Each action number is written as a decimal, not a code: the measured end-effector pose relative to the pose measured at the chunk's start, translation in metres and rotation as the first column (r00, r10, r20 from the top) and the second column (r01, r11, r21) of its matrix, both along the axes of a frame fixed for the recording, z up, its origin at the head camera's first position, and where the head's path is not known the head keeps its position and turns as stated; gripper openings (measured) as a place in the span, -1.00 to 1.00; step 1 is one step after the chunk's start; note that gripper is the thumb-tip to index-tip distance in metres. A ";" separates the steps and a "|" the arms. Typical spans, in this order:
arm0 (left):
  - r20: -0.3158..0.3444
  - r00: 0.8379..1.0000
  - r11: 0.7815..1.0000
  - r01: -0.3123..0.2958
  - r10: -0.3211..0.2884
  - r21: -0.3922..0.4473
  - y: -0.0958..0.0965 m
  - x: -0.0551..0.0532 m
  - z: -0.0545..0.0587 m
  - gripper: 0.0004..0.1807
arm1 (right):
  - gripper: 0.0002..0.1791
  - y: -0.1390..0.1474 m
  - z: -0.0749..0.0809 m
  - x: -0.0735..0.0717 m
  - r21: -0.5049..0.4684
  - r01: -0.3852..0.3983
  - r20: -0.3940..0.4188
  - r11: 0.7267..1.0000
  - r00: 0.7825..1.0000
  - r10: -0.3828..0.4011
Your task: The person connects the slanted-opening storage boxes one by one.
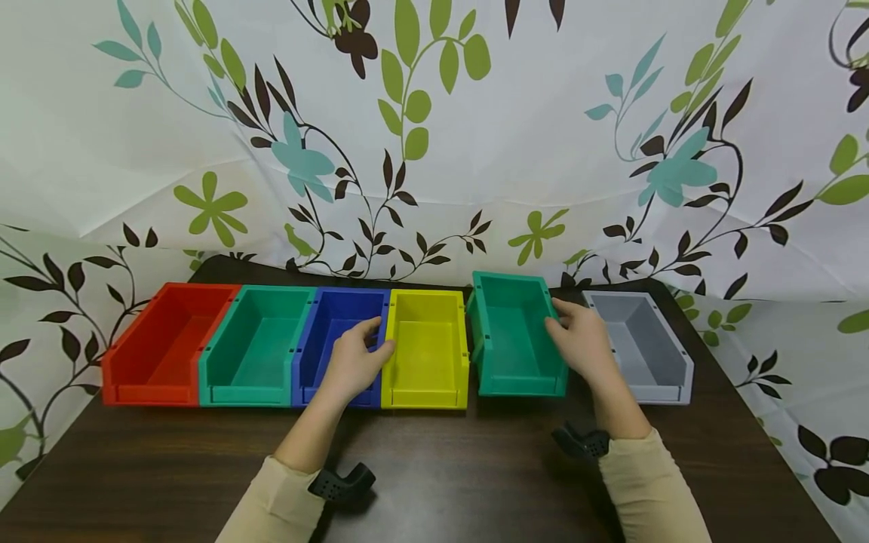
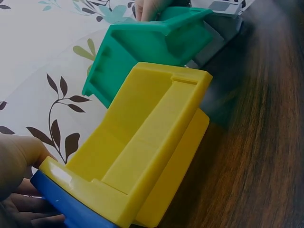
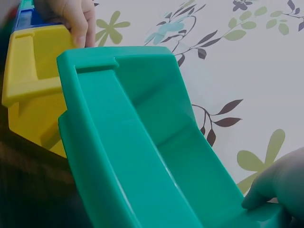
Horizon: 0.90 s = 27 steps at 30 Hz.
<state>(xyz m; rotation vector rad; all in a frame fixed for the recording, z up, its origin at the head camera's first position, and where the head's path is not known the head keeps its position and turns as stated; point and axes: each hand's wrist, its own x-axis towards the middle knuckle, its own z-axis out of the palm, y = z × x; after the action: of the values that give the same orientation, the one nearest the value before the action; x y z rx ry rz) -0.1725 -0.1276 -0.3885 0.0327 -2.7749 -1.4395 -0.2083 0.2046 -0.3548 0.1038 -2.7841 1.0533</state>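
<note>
My right hand [image 1: 582, 338] pinches the right wall of a green bin [image 1: 520, 332], thumb on the inside. That bin is tilted and raised above the dark table, as the left wrist view [image 2: 137, 47] also shows. My left hand [image 1: 356, 358] holds the wall where the blue bin [image 1: 333, 317] meets the yellow bin [image 1: 426, 362], its thumb over the yellow rim and its fingers on the blue side. In the right wrist view the green bin [image 3: 142, 156] fills the middle, and my right thumb [image 3: 266, 190] grips its edge.
A red bin [image 1: 170, 339] and another green bin [image 1: 261, 339] stand left of the blue one in a row. A grey bin [image 1: 641, 347] stands at the right end. Behind the wooden table [image 1: 462, 483] hangs a leaf-patterned cloth [image 1: 475, 173].
</note>
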 end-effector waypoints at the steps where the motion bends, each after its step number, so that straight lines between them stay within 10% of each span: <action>1: -0.001 1.000 1.000 -0.001 0.001 -0.002 0.000 0.000 -0.001 -0.39 | -0.51 -0.001 0.001 0.000 0.000 -0.002 -0.004 1.000 1.000 0.002; 27: 0.002 1.000 1.000 -0.003 0.003 -0.021 -0.001 -0.003 -0.003 -0.39 | -0.51 -0.015 0.024 -0.003 0.083 -0.029 0.028 0.996 0.999 0.027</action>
<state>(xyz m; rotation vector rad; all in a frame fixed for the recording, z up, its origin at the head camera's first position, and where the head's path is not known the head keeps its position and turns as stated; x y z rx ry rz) -0.1752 -0.1286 -0.3912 0.0379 -2.7902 -1.4099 -0.2116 0.1894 -0.3305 0.1402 -2.8597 0.9509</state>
